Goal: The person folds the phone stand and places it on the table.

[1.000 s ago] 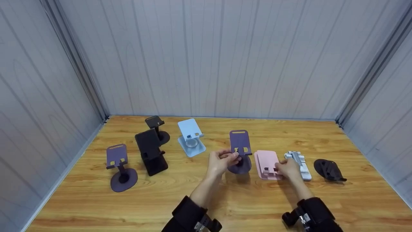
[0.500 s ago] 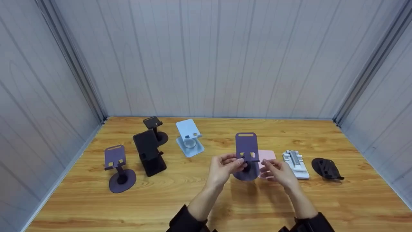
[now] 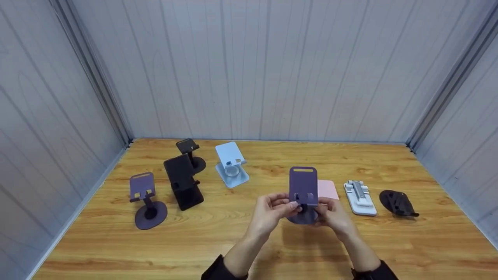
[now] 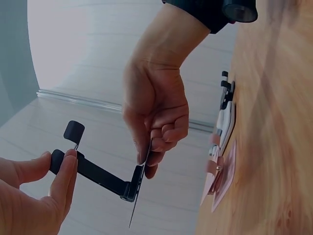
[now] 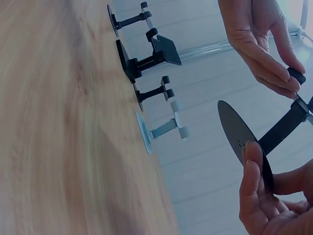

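A purple phone stand [image 3: 303, 186] is held up above the table between both hands. My left hand [image 3: 267, 218] pinches the small lip at the lower edge of its tilted plate, which the left wrist view shows from the side. My right hand [image 3: 335, 217] grips the round base [image 5: 236, 128] at its edge, thumb on one face and fingers on the other. Just behind them lies a folded pink phone stand [image 3: 327, 189], partly hidden by the purple one. To the right of it is a folded white phone stand [image 3: 361, 197].
A folded black stand [image 3: 398, 203] lies at the far right. On the left, another purple stand [image 3: 142, 186], a large black stand [image 3: 179, 175], a small black stand [image 3: 187, 146] and a light blue stand [image 3: 230, 154] are upright. A panelled wall [image 3: 249, 70] closes off the back.
My right hand has left the pink stand and taken hold of the purple stand's base. The left hand has carried that stand to the right and closer to me.
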### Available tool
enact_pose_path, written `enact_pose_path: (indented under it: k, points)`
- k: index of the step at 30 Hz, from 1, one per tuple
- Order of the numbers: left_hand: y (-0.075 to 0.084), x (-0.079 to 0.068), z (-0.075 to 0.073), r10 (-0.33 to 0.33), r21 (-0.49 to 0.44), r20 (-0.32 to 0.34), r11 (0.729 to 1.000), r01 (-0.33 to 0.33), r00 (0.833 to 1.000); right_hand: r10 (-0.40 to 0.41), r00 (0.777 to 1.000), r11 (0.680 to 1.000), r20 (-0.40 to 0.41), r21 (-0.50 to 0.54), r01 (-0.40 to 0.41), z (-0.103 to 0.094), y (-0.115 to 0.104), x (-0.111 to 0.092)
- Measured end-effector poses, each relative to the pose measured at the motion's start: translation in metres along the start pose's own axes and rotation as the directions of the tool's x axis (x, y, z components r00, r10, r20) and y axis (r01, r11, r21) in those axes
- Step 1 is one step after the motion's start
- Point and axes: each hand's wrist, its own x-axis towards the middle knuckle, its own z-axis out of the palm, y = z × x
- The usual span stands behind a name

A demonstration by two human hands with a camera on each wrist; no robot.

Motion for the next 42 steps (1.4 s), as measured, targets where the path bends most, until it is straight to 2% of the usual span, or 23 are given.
enact_pose_path:
  k: [5,9,12,15,20,22,27,29,36,42]
  points:
    - [0.002,-0.003,-0.003,0.015,0.059,0.066,0.998,-0.019,0.998,-0.036,0.999,0.999,-0.031,-0.006,0.036,0.003,0.0,-0.001]
    - [0.007,-0.004,-0.007,0.056,0.169,0.085,0.983,-0.069,0.995,-0.059,0.996,0.998,-0.062,-0.017,0.058,0.008,-0.003,-0.003]
    - [0.01,-0.003,-0.01,0.126,0.279,0.052,0.951,-0.135,0.991,-0.066,0.996,0.997,-0.063,-0.035,0.063,0.013,-0.005,-0.005]
    - [0.012,-0.003,-0.01,0.221,0.373,0.0,0.905,-0.205,0.975,-0.074,0.996,0.996,-0.044,-0.051,0.071,0.018,-0.005,-0.007]
    - [0.011,-0.003,-0.01,0.326,0.428,-0.051,0.861,-0.274,0.944,-0.069,0.995,0.997,-0.066,-0.048,0.066,0.025,-0.005,-0.008]
    - [0.018,-0.008,-0.005,0.353,0.452,-0.062,0.844,-0.289,0.934,-0.07,0.993,0.997,-0.096,-0.034,0.067,0.027,-0.005,-0.009]
    - [0.039,-0.024,0.01,0.382,0.519,-0.093,0.807,-0.283,0.919,-0.08,0.98,0.997,-0.184,-0.007,0.08,0.034,-0.004,-0.01]
    - [0.039,-0.026,0.01,0.394,0.531,-0.094,0.797,-0.288,0.914,-0.076,0.973,0.997,-0.217,-0.002,0.078,0.036,-0.003,-0.01]
    - [0.015,-0.013,-0.005,0.399,0.559,-0.077,0.776,-0.292,0.914,-0.1,0.961,0.994,-0.257,0.019,0.108,0.041,0.001,-0.009]
    - [0.011,-0.011,-0.008,0.4,0.575,-0.052,0.761,-0.3,0.915,-0.1,0.954,0.991,-0.284,0.056,0.121,0.044,0.005,-0.01]
